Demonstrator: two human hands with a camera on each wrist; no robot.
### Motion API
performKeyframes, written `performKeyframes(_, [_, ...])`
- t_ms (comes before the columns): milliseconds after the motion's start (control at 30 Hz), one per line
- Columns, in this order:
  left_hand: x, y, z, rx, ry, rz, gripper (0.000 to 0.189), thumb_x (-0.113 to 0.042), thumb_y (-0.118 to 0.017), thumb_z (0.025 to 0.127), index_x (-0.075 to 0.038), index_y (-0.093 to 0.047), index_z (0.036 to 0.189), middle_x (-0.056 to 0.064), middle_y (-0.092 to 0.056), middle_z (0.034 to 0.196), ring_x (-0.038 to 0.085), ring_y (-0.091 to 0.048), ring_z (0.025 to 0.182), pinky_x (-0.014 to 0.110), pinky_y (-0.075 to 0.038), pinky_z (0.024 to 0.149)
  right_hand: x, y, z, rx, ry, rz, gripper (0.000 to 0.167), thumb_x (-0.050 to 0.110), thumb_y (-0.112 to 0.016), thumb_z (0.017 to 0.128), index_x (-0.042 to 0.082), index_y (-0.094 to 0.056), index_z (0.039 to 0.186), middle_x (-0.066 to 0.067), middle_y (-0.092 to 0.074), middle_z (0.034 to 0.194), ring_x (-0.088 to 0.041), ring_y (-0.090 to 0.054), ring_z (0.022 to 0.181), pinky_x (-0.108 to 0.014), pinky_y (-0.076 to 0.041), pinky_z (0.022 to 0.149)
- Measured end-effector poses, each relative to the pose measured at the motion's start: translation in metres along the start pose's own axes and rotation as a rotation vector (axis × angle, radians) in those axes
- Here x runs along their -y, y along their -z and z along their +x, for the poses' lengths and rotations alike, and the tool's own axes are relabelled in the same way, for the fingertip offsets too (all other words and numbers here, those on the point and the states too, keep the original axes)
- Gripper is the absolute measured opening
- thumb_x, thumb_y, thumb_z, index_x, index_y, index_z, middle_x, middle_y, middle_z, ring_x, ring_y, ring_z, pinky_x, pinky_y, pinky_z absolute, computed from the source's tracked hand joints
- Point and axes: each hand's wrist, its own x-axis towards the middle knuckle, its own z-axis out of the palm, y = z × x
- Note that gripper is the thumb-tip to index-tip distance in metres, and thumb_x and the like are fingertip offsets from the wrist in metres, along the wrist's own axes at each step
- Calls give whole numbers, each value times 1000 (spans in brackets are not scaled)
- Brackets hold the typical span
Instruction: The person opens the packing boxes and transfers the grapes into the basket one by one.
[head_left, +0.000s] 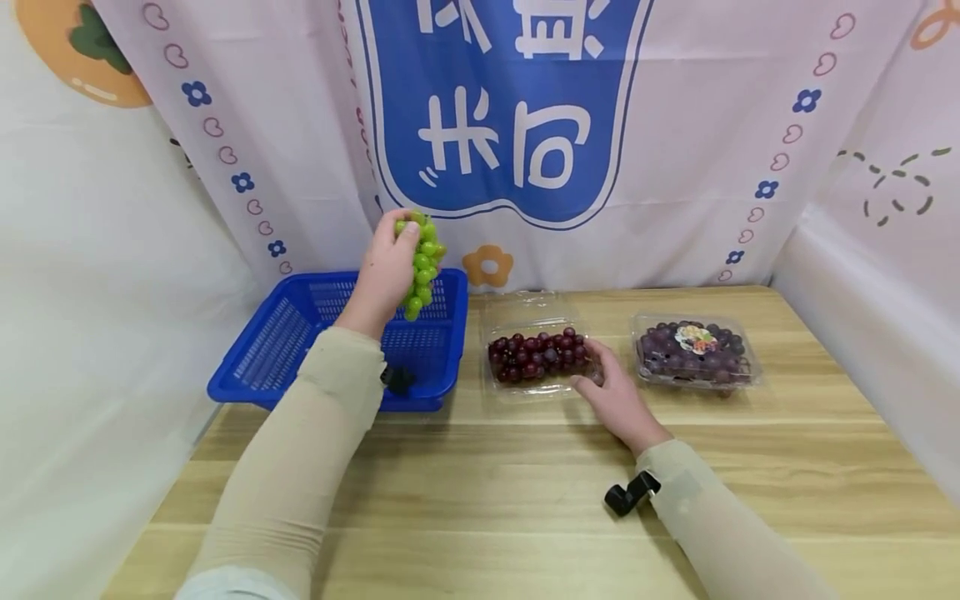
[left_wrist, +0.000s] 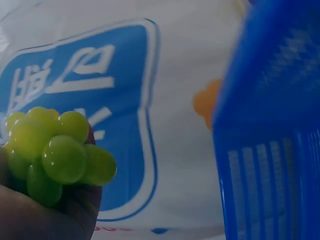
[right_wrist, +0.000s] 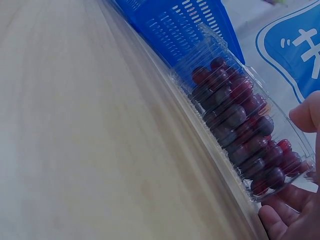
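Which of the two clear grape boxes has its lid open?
The box nearest the blue basket, by the right hand: its lid is open behind the grapes. The other box, farther right, is closed, a sticker on top.

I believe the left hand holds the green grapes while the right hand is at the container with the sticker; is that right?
Not quite: the head view shows the right hand at the open container of red grapes, not the stickered container; the rest stands.

The table (head_left: 480,492) bears a blue basket (head_left: 452,342), open punnet (head_left: 534,389) and closed punnet (head_left: 675,381).
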Motion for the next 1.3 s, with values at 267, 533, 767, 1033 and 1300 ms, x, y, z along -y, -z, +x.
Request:
performKeyframes(267, [14,-6,31,133,107,522,46,-46,-30,110,-24,-40,149,7,-62,111,28,-61,89,44,-54,69,-6,1,2,3,4,-8,75,31,-65,98,22,-25,161,-10,-30,162,-37,-37,141,-61,-28,114])
performKeyframes(533, [36,-19,50,221,183,780,44,-40,-33,111,-18,-45,147,10,-58,126,32,-55,105,52,-48,90,-5,2,2,4,9,4,75,30,-66,98,21,-26,161,-10,-32,161,-37,-39,139,-59,-31,113])
performKeyframes(767, [68,-22,54,292,251,896,49,-35,-33,110,-16,-37,155,16,-46,150,38,-50,124,59,-40,104,-5,1,2,11,14,-7,74,30,-66,98,22,-27,160,-9,-32,161,-36,-40,139,-58,-32,113])
performKeyframes(1033, [95,-19,56,389,421,813,57,-34,-36,110,-16,-23,162,16,-34,159,38,-40,138,61,-32,112,-5,0,2,8,10,-9,74,30,-66,98,24,-27,160,-8,-34,160,-34,-39,140,-58,-31,113])
performKeyframes(1300, [94,-23,55,476,396,819,62,-33,-38,109,-8,-18,162,19,-24,164,40,-26,148,59,-22,118,-6,2,2,-2,8,-18,74,31,-67,97,25,-28,160,-9,-34,160,-35,-39,140,-58,-31,113])
